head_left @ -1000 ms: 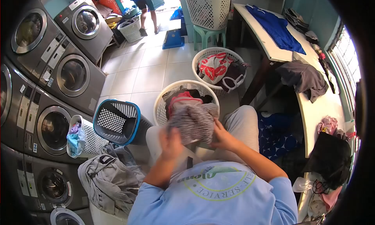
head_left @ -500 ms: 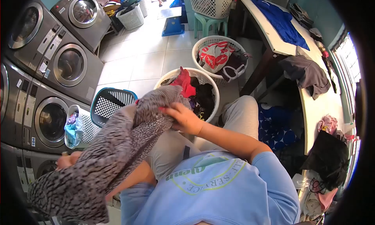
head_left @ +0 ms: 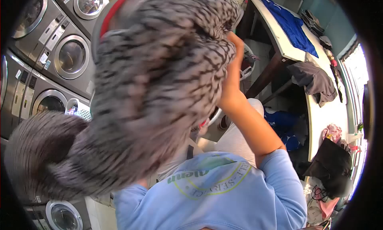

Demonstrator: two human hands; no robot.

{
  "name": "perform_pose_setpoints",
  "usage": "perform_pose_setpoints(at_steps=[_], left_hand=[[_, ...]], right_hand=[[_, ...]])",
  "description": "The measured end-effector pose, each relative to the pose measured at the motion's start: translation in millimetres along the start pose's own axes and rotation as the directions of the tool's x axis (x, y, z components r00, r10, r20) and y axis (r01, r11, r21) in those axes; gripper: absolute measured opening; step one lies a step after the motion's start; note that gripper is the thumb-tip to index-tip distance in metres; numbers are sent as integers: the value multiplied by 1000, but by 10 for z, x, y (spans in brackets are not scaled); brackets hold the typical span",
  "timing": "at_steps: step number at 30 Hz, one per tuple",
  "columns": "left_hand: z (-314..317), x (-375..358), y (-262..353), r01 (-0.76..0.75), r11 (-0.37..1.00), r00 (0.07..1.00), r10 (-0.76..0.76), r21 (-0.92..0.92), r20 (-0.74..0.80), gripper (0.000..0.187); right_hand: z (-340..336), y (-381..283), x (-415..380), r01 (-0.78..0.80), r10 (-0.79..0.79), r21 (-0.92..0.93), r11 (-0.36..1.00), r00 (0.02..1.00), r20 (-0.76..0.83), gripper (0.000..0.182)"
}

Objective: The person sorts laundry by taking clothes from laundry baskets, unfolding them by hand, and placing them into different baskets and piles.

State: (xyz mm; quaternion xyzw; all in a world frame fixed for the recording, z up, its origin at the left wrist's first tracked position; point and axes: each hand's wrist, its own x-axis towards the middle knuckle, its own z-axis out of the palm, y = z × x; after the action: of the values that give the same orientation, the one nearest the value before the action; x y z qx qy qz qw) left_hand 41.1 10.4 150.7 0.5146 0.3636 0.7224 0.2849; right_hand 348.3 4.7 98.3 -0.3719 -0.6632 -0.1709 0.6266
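A grey-and-black patterned garment (head_left: 159, 82), blurred by motion, is raised in front of me and fills much of the head view. My right hand (head_left: 233, 64) grips its right side, the fingers partly covered by the fabric. Behind the cloth my left hand is hidden; only a bit of that forearm shows near the sleeve. A curved red band (head_left: 107, 18) shows at the garment's upper left. Lower left, a dark blurred part of the cloth (head_left: 44, 150) swings out.
Stacked front-loading machines (head_left: 72, 56) line the left. A white basket (head_left: 82, 110) stands by them, partly covered. On the right, a long table (head_left: 287, 46) carries blue cloth (head_left: 289, 26), a dark grey garment (head_left: 313, 80) and a black item (head_left: 331, 166). Laundry baskets ahead are mostly hidden.
The patterned garment has swung up and towards my face, now covering the baskets and floor. My right hand has risen with it. My left hand, partly visible before, is now hidden.
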Motion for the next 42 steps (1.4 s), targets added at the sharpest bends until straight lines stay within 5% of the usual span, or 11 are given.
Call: perform_pose_setpoints(at_steps=[13, 19, 22, 23, 26, 30, 33, 35, 38, 41, 42], left_hand=[[-672, 101, -663, 279, 932, 960, -274, -231, 55, 60], [-674, 73, -600, 82, 996, 993, -79, 39, -85, 63], [-1046, 234, -970, 107, 964, 959, -165, -244, -230, 71], [-1016, 200, -1076, 112, 964, 959, -168, -240, -227, 71], [-1039, 143, -1545, 539, 792, 838, -472, 287, -274, 64], [-1233, -44, -1923, 562, 634, 640, -740, 532, 206, 53], [-1111, -168, -1799, 102, 250, 398, -897, 963, 191, 48], [-842, -365, -1667, -336, -18, 632, -746, 942, 211, 50], [-460, -625, -1945, -261, 542, 658, -505, 799, 558, 58], [78, -1106, -2061, -474, 535, 571, -419, 700, 706, 70], [130, -1325, -2133, -495, 511, 485, -508, 703, 711, 59]], right_hand=[[-347, 817, -1276, -426, 289, -6, 905, 605, 742, 34], [-750, 980, -907, -538, 469, -41, 842, 693, 547, 20], [-681, 1324, -1140, -664, 723, 304, 683, 673, -155, 20], [-774, 1601, -1495, -641, 578, -320, 698, 768, -277, 38], [-582, 2075, -3153, -967, 969, -164, -194, -215, 124, 84], [-167, 1058, -3457, -816, 813, -562, -134, -415, 409, 102], [-39, 1251, -4182, -861, 955, -507, 39, -118, 274, 86], [-227, 1238, -3535, -820, 862, -420, -389, -484, 147, 82], [-285, 1353, -3719, -729, 982, -676, -107, -184, 42, 67], [-132, 1247, -4133, -419, 920, -822, 386, 106, 378, 58], [-64, 1090, -3982, -491, 940, -827, 274, -45, 339, 56]])
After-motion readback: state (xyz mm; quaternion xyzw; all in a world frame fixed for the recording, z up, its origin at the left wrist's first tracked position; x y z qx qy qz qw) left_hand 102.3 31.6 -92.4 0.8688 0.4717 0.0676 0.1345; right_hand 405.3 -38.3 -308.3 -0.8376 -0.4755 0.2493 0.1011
